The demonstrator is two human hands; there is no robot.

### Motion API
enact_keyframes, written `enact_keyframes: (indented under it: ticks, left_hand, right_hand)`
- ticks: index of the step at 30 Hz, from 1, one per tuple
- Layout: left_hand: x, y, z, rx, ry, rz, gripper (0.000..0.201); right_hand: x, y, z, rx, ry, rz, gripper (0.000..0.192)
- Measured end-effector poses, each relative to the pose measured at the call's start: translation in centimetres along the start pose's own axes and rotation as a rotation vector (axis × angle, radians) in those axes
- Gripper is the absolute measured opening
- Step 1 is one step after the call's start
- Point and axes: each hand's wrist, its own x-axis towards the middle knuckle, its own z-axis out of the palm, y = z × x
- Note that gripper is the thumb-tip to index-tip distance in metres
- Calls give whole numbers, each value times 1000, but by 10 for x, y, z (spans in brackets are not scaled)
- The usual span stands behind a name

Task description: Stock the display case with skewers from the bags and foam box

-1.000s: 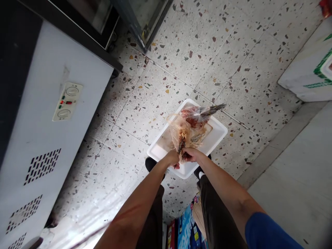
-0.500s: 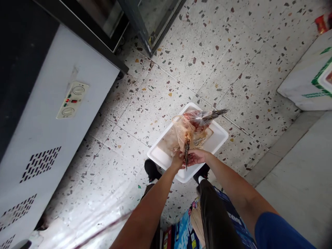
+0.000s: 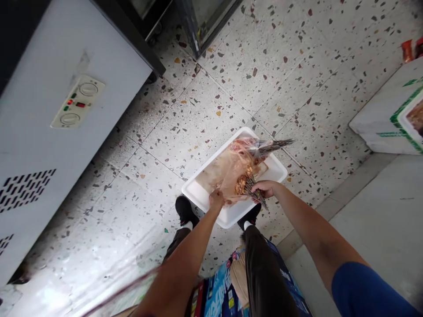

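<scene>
A white tray lies on the floor at my feet with bagged skewers in it. My right hand is closed around the dark stick ends of a bundle of skewers, whose orange-brown food end is in or against a clear plastic bag. At the tray's near left, my left hand is closed on the edge of that bag. A second bundle of skewers, reddish food wrapped in plastic, rests at the far end with its sticks poking over the rim.
A grey appliance with two dials stands on the left, by a dark metal frame. White box with green print is on the right. Blue printed packages are behind my legs. The floor is speckled.
My hands have moved apart, the left to the left with the bag edge, the right to the right with the sticks. The bundle has swung from upright to slanting, its food spread wider.
</scene>
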Motion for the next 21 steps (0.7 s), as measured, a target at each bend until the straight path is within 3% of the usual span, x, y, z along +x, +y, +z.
enact_keyframes:
  ticks: [5, 9, 12, 15, 19, 21]
  left_hand:
    - [-29, -20, -4, 155, -39, 253, 18]
    - [-51, -20, -9, 198, 19, 290, 21]
    - [-64, -20, -23, 134, 94, 154, 36]
    - [-72, -24, -27, -48, -52, -21, 47]
    - [-63, -30, -20, -645, -239, -223, 29]
    - [-50, -32, -19, -741, -252, -317, 18]
  right_hand:
    - [-2, 4, 0, -32, 15, -53, 15]
    - [-6, 12, 11, 48, -24, -101, 18]
    - [-8, 25, 25, 205, -164, -131, 21]
    - [0, 37, 54, 301, -373, -172, 23]
    - [26, 43, 95, 289, -488, -201, 21]
    - [42, 43, 104, 238, -455, -199, 20]
